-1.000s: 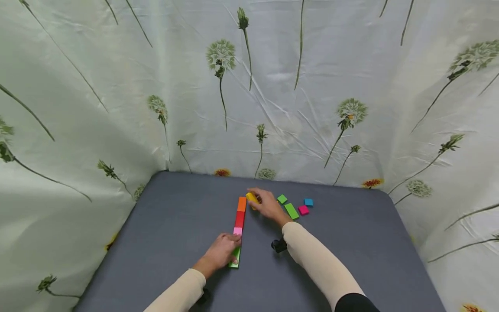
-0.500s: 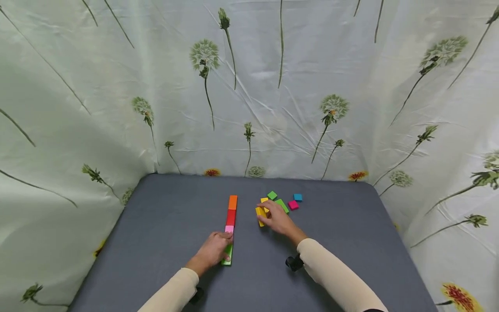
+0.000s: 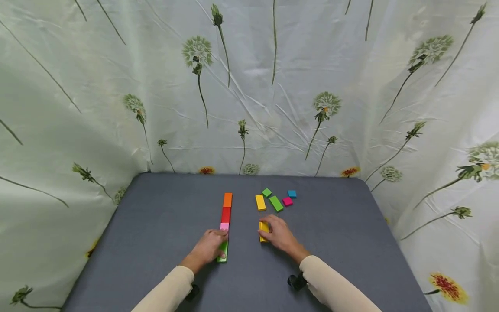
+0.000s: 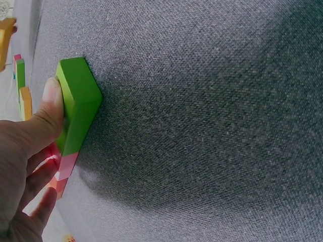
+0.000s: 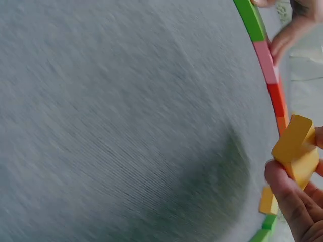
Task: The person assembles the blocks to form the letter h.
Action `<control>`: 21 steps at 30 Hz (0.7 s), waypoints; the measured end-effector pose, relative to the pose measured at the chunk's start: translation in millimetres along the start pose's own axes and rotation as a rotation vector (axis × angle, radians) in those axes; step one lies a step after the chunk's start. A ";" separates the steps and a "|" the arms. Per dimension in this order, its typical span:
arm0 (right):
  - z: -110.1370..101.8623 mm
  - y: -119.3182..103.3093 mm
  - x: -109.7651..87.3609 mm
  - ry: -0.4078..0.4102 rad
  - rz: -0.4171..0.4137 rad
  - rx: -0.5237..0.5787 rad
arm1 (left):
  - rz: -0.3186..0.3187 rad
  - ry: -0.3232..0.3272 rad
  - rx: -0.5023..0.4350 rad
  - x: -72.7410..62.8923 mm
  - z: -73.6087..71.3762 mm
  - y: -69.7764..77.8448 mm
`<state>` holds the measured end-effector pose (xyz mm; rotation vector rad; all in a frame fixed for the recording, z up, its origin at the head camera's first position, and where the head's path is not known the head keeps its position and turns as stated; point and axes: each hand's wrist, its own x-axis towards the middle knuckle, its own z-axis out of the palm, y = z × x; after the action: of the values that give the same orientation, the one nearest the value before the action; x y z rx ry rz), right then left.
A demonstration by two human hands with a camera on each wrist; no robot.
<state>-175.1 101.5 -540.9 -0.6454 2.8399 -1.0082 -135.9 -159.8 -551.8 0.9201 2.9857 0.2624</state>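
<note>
In the head view, a row of blocks runs away from me: green (image 3: 222, 258), pink (image 3: 224, 226), red (image 3: 226, 215) and orange (image 3: 228, 199). My left hand (image 3: 208, 246) rests on the near part of this row. Its thumb (image 4: 51, 103) presses on the green block and its fingertips touch the pink one. Right of the row, my right hand (image 3: 282, 234) pinches a yellow block (image 5: 295, 146) between thumb and fingers. The right wrist view shows this block tilted above the cloth.
Beyond my right hand lie a second yellow block (image 3: 260, 202), a small green block (image 3: 267, 192), a longer green block (image 3: 276, 203), a magenta block (image 3: 287, 201) and a blue block (image 3: 292, 194). The grey table (image 3: 175, 195) ends at a flower-printed curtain (image 3: 234, 86).
My right hand has carried the yellow block toward me, away from the orange end of the row, uncovering the second yellow block. My left hand stays on the row. The head view has turned slightly right.
</note>
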 end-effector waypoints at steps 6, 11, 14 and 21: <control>14.8 -4.3 -11.7 -0.044 0.055 -0.057 | -0.020 -0.032 -0.016 -0.1 -1.9 0.3; 21.4 -8.0 -15.7 -0.063 0.046 -0.113 | -0.033 -0.035 -0.031 -0.2 -1.9 1.5; 24.1 -8.7 -17.3 -0.077 0.050 -0.132 | -0.038 -0.032 -0.038 0.3 -1.1 1.9; 28.1 -7.1 -22.7 -0.113 0.086 -0.168 | -0.031 -0.027 -0.048 0.7 0.5 0.5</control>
<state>-146.4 89.1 -560.5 -0.5666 2.8456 -0.7030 -136.2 -158.9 -552.2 0.8652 2.9529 0.3167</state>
